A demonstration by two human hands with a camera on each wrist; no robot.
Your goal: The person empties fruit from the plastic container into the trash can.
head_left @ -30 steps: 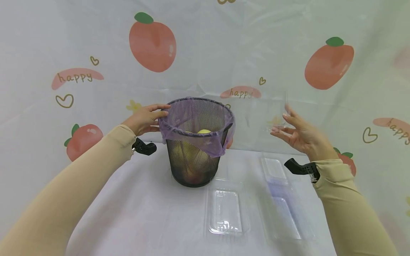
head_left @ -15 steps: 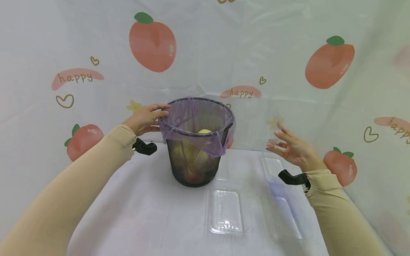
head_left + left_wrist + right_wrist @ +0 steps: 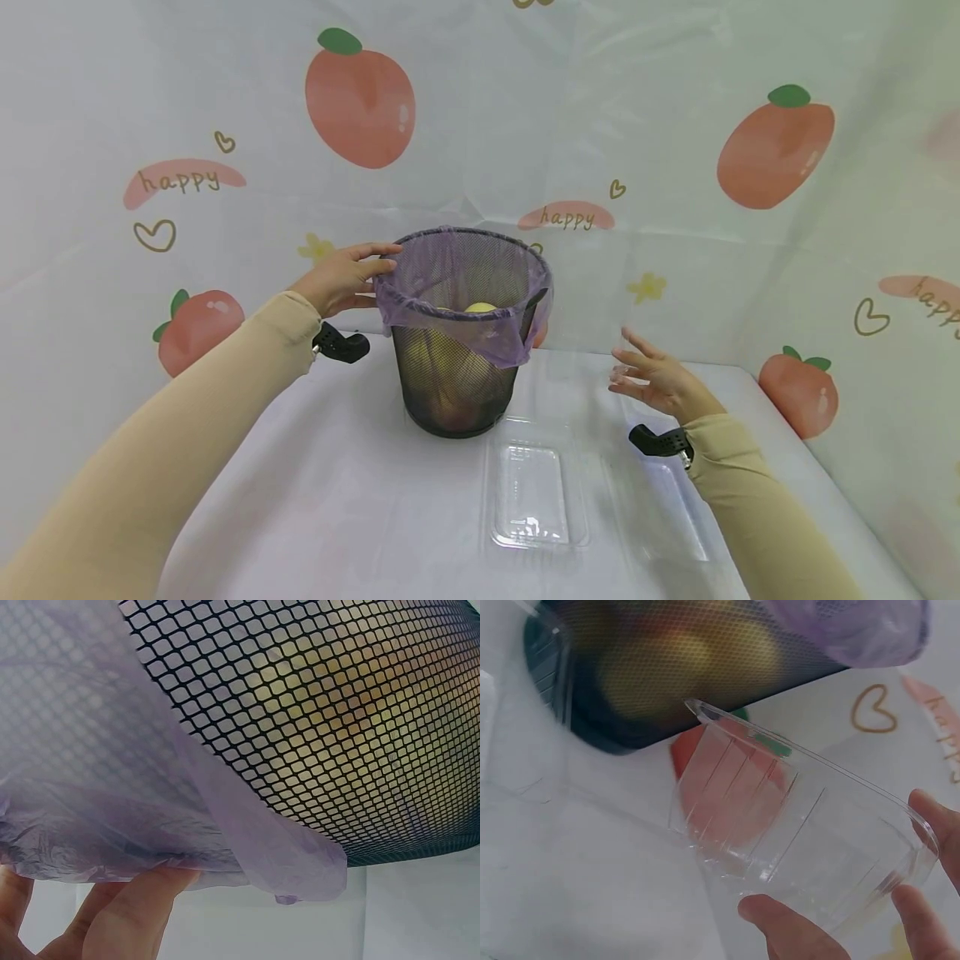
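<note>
A black mesh wastebasket point(image 3: 453, 404) stands on the table, lined with a purple plastic bag point(image 3: 483, 340) folded over its rim. Yellow fruit point(image 3: 480, 307) shows inside, partly hidden by bag and mesh. My left hand point(image 3: 341, 279) touches the basket's left rim with extended fingers; in the left wrist view its fingers point(image 3: 139, 915) lie against the bag. To the right of the basket, my right hand point(image 3: 660, 385) holds a clear plastic container point(image 3: 817, 832), thumb and fingers at one end. That container is tilted and barely visible in the head view.
One clear plastic tray point(image 3: 531, 496) lies on the white table point(image 3: 330, 508) in front of the basket. Another clear tray point(image 3: 667, 508) lies to its right, partly under my right forearm. A white cloth with fruit prints point(image 3: 480, 100) hangs behind.
My right hand has come down and to the left with the clear container, closer to the table. My left hand and the basket have stayed in place.
</note>
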